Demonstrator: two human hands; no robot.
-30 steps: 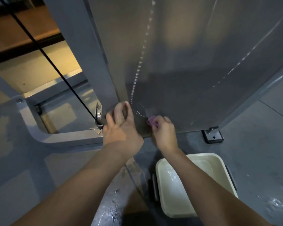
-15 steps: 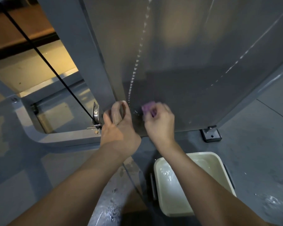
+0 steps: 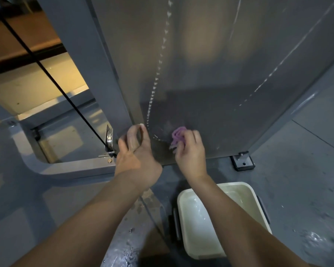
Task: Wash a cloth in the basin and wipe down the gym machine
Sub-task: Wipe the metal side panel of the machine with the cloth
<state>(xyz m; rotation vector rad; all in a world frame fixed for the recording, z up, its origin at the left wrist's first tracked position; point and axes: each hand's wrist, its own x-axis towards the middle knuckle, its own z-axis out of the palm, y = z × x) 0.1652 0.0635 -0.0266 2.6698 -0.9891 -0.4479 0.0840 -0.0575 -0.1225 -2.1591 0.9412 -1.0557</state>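
My right hand [image 3: 190,151] grips a bunched purple cloth [image 3: 176,136] and presses it against the lower part of the gym machine's grey panel [image 3: 201,64]. Wet streaks and droplet trails run down that panel. My left hand [image 3: 136,151] is held beside the panel's left edge with its fingers curled and nothing in them, near the machine's grey upright post [image 3: 89,60]. A cream basin [image 3: 245,191] with water in it sits on the floor below my right forearm.
A black cable [image 3: 46,74] runs diagonally down to a metal pulley [image 3: 109,138] on the curved grey base frame [image 3: 66,167]. A black foot bracket [image 3: 242,162] anchors the panel at right. The grey floor shows wet patches [image 3: 312,237] around the basin.
My right hand has moved the cloth up the panel from its lower edge and a little to the left, then slightly back right. The left hand stays put.
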